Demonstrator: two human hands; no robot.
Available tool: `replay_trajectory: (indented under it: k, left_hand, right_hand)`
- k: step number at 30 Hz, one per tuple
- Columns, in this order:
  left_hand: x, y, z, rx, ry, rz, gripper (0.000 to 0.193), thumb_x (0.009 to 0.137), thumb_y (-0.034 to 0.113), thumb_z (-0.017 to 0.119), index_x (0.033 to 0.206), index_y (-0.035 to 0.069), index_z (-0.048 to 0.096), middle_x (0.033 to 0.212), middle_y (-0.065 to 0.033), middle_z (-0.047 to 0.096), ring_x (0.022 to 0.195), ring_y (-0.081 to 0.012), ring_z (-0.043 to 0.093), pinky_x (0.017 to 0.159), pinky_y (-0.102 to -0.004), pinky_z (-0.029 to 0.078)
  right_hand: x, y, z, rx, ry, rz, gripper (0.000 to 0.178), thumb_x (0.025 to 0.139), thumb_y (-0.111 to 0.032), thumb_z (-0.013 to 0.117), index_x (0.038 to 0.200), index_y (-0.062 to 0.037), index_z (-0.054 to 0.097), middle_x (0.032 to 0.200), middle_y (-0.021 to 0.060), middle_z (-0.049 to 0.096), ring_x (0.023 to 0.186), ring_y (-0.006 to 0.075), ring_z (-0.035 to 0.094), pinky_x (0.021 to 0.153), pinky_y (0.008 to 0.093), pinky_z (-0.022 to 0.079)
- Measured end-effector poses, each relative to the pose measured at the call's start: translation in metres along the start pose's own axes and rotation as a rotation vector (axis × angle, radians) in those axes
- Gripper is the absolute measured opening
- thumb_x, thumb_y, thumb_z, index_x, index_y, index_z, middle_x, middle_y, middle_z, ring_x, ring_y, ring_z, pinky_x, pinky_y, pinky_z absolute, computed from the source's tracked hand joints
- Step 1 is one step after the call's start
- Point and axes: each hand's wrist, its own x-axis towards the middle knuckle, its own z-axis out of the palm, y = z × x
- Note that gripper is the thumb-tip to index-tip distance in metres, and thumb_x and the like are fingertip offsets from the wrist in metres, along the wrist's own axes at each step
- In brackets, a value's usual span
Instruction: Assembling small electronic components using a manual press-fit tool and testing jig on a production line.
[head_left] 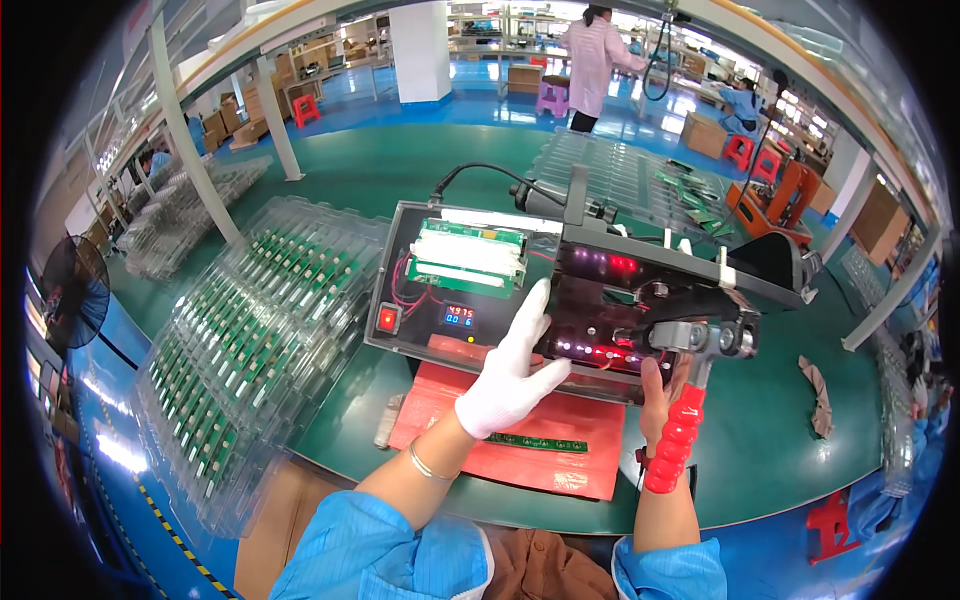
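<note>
My left hand [512,375], in a white glove, is open, with fingers stretched over the front of a black test fixture [405,345] and thumb apart. My bare right hand [653,408] is at the fixture's front right edge, behind the red ribbed handle [677,440] of a toggle clamp [690,338]. One digit points up straight; the others are mostly hidden. Small red and white lights glow in the fixture's bay. On its left panel are a green circuit board [468,258], a lit red switch [388,318] and a small display [459,316]. A narrow green circuit strip [540,443] lies on a pink-red sheet [580,475].
Clear trays of circuit strips [235,350] are stacked on the left. More trays [620,170] and loose boards [700,195] lie behind the fixture, near an orange device [785,200]. A crumpled paper strip [816,395] sits right. A person in pink [597,60] stands far off.
</note>
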Motion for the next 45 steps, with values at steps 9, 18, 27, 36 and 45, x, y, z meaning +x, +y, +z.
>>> replay_trajectory:
  k: [9,18,27,36,45]
  left_hand:
    - [-0.091,0.014,-0.060,0.058,0.028,-0.106,0.068,0.085,0.009,0.055,0.146,-0.001,0.026,0.150,-0.0187,0.031,0.134,-0.0315,0.038,0.111,-0.0395,0.030]
    - [-0.095,0.029,-0.098,0.087,0.480,-0.055,0.055,0.088,0.008,0.053,0.139,-0.004,0.037,0.140,-0.0200,0.044,0.130,-0.0294,0.043,0.111,-0.0410,0.031]
    - [-0.062,0.005,-0.139,0.517,0.607,0.038,0.054,0.087,0.000,0.049,0.140,-0.003,0.037,0.141,-0.0207,0.043,0.130,-0.0288,0.042,0.109,-0.0364,0.033]
    - [-0.023,-0.014,-0.167,0.178,0.518,-0.069,0.050,0.090,0.001,0.049,0.139,-0.002,0.039,0.140,-0.0211,0.043,0.129,-0.0282,0.044,0.108,-0.0355,0.035]
    - [-0.046,-0.009,-0.157,0.175,0.649,-0.062,0.045,0.092,0.003,0.045,0.137,-0.003,0.041,0.139,-0.0185,0.045,0.128,-0.0261,0.045,0.108,-0.0343,0.034]
  right_hand:
    - [-0.016,-0.015,-0.043,0.002,-0.166,0.249,0.064,0.073,0.001,0.066,0.133,-0.0017,0.043,0.145,0.0193,0.038,0.125,0.0293,0.047,0.103,0.0372,0.038]
    - [-0.039,-0.016,-0.037,0.017,-0.048,0.419,0.030,0.077,0.000,0.065,0.107,0.0016,0.064,0.143,0.0209,0.041,0.126,0.0308,0.047,0.101,0.0381,0.039]
    - [-0.052,-0.018,-0.036,-0.127,-0.101,0.309,0.026,0.082,-0.003,0.061,0.107,-0.0003,0.065,0.144,0.0193,0.041,0.129,0.0314,0.045,0.102,0.0377,0.038]
    - [-0.022,-0.070,-0.050,0.478,0.161,0.480,0.026,0.087,-0.010,0.054,0.111,-0.0031,0.061,0.142,0.0183,0.044,0.132,0.0278,0.041,0.106,0.0406,0.036]
    - [0.027,-0.152,-0.026,-0.358,-0.153,-0.788,0.024,0.091,-0.032,0.057,0.108,-0.0155,0.058,0.126,0.0099,0.058,0.120,0.0317,0.053,0.108,0.0508,0.034]
